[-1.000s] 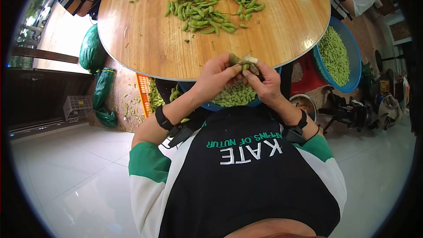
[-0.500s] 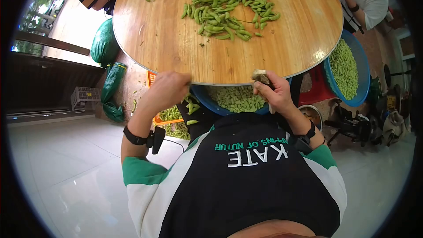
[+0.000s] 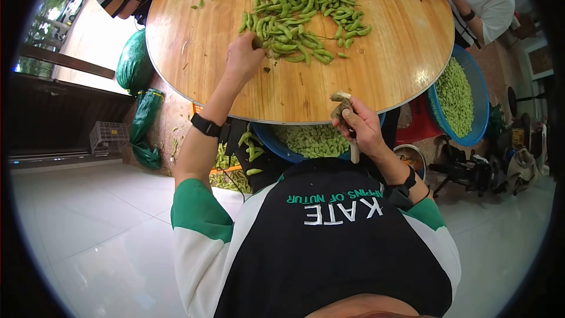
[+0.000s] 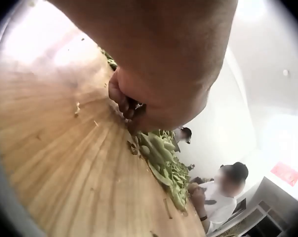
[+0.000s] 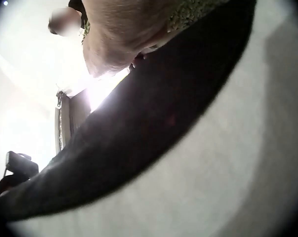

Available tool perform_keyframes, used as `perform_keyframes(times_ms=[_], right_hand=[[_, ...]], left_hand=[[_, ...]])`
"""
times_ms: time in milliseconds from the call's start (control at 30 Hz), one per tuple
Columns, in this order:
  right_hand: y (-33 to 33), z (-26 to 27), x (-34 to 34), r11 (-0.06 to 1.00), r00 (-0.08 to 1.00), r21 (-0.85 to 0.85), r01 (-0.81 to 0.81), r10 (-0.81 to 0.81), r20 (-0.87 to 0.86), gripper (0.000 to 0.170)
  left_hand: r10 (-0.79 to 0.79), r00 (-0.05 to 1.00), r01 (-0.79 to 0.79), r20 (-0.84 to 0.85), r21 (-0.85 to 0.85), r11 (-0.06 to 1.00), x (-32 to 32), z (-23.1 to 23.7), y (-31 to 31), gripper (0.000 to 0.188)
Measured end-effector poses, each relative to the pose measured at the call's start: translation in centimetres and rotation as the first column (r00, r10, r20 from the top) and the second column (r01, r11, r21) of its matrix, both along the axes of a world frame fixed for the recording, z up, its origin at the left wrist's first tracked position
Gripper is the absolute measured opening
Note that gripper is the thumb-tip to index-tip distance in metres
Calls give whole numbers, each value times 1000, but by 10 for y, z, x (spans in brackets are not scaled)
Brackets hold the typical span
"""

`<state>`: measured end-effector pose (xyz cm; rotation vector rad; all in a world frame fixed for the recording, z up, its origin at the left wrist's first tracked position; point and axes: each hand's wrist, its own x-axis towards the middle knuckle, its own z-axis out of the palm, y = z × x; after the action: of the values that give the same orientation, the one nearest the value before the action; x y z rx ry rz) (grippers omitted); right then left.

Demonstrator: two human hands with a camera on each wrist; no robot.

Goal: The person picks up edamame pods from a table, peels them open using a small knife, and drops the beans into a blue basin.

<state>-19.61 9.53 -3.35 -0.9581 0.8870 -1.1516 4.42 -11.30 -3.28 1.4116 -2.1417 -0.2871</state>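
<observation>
In the head view my left hand (image 3: 244,58) is over the round table with fingers curled down at the near left edge of the green pods (image 3: 285,34); a dark patch shows at its fingertips. The left wrist view shows this hand (image 4: 139,101) beside the pods (image 4: 161,155), its grip hidden. My right hand (image 3: 366,129) is in front of the table edge, thumb and fingers curled round a grey-brown, cloth-like piece (image 3: 341,108) with pale ends. Below lies a blue basin of shelled beans (image 3: 312,140). The right wrist view shows mostly dark cloth (image 5: 154,113) and part of this hand (image 5: 121,37).
The wooden table (image 3: 194,53) spans the front. A second blue basin (image 3: 484,103) of beans stands at the right, by a red stool (image 3: 415,125). Green sacks (image 3: 130,62) and an orange crate (image 3: 234,168) are at the left. Two people sit across the table's sides.
My left hand has left my right hand, passed the table's near edge and moved forward to the pods. The right hand stays near the edge, slightly lower than one second ago.
</observation>
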Motion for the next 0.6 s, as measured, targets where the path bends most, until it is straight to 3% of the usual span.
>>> perform_keyframes(times_ms=[67, 100, 133, 167, 200, 267, 367, 467, 600], right_hand=[[-4, 2, 3, 1000, 1000, 18, -3, 3, 7, 38], [-7, 4, 4, 1000, 1000, 18, 2, -2, 12, 38], [-11, 7, 7, 1000, 998, 28, -4, 2, 64, 38], [-14, 10, 10, 999, 993, 40, -9, 5, 115, 38], [-17, 13, 13, 999, 993, 44, -4, -2, 118, 38], [-22, 19, 18, 999, 982, 34, -25, 18, 189, 38], [-21, 25, 24, 998, 977, 18, -65, 60, 206, 38], [-17, 23, 22, 994, 965, 11, -108, 102, 241, 39], [-11, 24, 20, 991, 956, -2, -133, 129, 264, 40]], left_hand=[[103, 978, -62, -182, 218, 974, 0, 17, 14, 15], [98, 979, -58, -177, 217, 974, -2, 26, 25, 15], [61, 888, 114, -456, 346, 931, -6, 34, 40, 12], [77, 714, 309, -696, 413, 857, -10, 40, 55, 9], [76, 716, 313, -694, 417, 853, -14, 44, 69, 9], [193, 522, 552, -831, 502, 666, -25, 47, 93, 5], [181, 462, 662, -868, 474, 580, -37, 37, 114, 11], [243, 409, 662, -880, 469, 584, -46, 36, 123, 11], [212, 380, 675, -900, 427, 602, -46, 32, 125, 11]])
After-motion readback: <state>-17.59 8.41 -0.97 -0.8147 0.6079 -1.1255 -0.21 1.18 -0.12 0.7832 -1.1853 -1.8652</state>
